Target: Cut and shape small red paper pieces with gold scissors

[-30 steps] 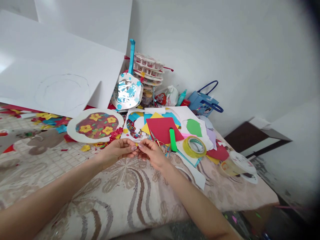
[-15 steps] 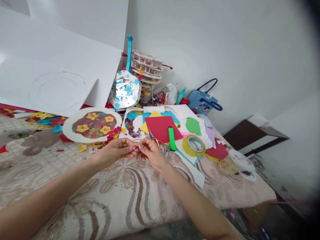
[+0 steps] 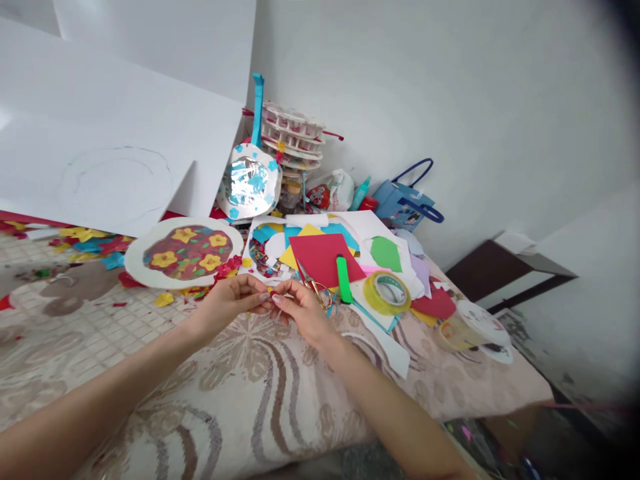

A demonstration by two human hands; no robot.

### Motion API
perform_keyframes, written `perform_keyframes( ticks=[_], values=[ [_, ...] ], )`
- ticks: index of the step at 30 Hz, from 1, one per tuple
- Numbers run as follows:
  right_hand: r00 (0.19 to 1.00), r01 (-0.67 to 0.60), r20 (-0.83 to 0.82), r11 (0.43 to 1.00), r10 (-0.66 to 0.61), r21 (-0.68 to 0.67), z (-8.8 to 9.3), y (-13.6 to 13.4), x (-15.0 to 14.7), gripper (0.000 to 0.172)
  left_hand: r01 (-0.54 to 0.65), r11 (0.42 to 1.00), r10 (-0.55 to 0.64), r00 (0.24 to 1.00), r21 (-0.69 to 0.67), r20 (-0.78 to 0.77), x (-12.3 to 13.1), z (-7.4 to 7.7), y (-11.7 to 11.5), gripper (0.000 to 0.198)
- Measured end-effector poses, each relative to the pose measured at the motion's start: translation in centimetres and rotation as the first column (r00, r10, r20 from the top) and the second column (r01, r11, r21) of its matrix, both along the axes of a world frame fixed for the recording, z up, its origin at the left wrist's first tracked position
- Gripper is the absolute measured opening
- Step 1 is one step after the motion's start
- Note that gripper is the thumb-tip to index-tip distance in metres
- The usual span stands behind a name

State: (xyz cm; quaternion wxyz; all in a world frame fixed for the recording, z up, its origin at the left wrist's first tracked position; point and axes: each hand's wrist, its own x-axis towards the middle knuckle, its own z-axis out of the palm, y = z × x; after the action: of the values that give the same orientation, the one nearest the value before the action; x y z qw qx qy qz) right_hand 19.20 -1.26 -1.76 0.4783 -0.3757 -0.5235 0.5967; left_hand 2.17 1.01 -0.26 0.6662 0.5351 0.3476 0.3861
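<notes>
My left hand (image 3: 240, 295) and my right hand (image 3: 300, 308) meet fingertip to fingertip above the patterned tablecloth. Between their pinched fingers is a small red and yellow piece (image 3: 272, 293), mostly hidden, probably a paper flower. Just right of the fingers lie scissors (image 3: 316, 288) with gold handles, partly over a red paper sheet (image 3: 325, 257). A green cutter-like tool (image 3: 344, 279) rests on the same sheet. To the left sits a white scalloped oval (image 3: 135, 257) with yellow flowers on a red centre, and a cluster of red paper flowers (image 3: 229, 268) beside it.
Yellow tape (image 3: 387, 293) and a clear tape roll (image 3: 463, 330) lie to the right among paper scraps. Behind stand a blue-spotted, foil-centred craft piece (image 3: 250, 181), a white tiered stack (image 3: 294, 133) and a blue bag (image 3: 406, 200). White board (image 3: 115, 120) leans at back left.
My fingers have shifted slightly on the small piece, and more of its red now shows. Both hands stay in nearly the same place; the view has moved a touch.
</notes>
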Motion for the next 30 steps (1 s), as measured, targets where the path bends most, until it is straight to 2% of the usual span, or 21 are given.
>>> perform_keyframes(
  ticks=[7, 12, 16, 20, 23, 26, 30],
  values=[
    [1.0, 0.02, 0.016, 0.999, -0.02, 0.031, 0.0, 0.0, 0.1, 0.012, 0.016, 0.999, -0.015, 0.999, -0.031, 0.038, -0.1, 0.0, 0.1, 0.021],
    [0.998, 0.045, 0.036, 0.998, -0.047, 0.043, 0.1, 0.0, 0.1, 0.016, 0.014, 1.0, -0.014, 1.0, 0.002, 0.012, -0.1, -0.2, 0.2, 0.022],
    [0.995, 0.086, 0.053, 0.996, -0.086, 0.01, 0.3, -0.3, -0.2, 0.022, -0.102, 0.982, 0.113, 0.992, 0.161, -0.059, 0.2, 0.0, -0.3, 0.02],
    [0.992, 0.088, 0.097, 0.996, -0.087, -0.004, 0.4, -0.5, -0.4, 0.026, -0.156, 0.904, 0.258, 0.942, 0.397, -0.217, 0.5, 0.4, -1.3, 0.013],
    [0.99, 0.1, 0.103, 0.995, -0.097, -0.024, 0.5, -0.5, -0.4, 0.024, -0.162, 0.861, 0.316, 0.913, 0.481, -0.258, 0.6, 0.6, -1.7, 0.012],
    [0.989, 0.092, 0.12, 0.996, -0.089, -0.017, 0.5, -0.7, -0.5, 0.021, -0.187, 0.894, 0.286, 0.938, 0.407, -0.197, 0.6, 0.4, -1.5, 0.013],
    [0.989, 0.073, 0.127, 0.997, -0.072, -0.003, 0.6, -0.8, -0.5, 0.019, -0.196, 0.972, 0.205, 0.977, 0.134, -0.064, 0.6, -0.1, -0.9, 0.02]
  ],
)
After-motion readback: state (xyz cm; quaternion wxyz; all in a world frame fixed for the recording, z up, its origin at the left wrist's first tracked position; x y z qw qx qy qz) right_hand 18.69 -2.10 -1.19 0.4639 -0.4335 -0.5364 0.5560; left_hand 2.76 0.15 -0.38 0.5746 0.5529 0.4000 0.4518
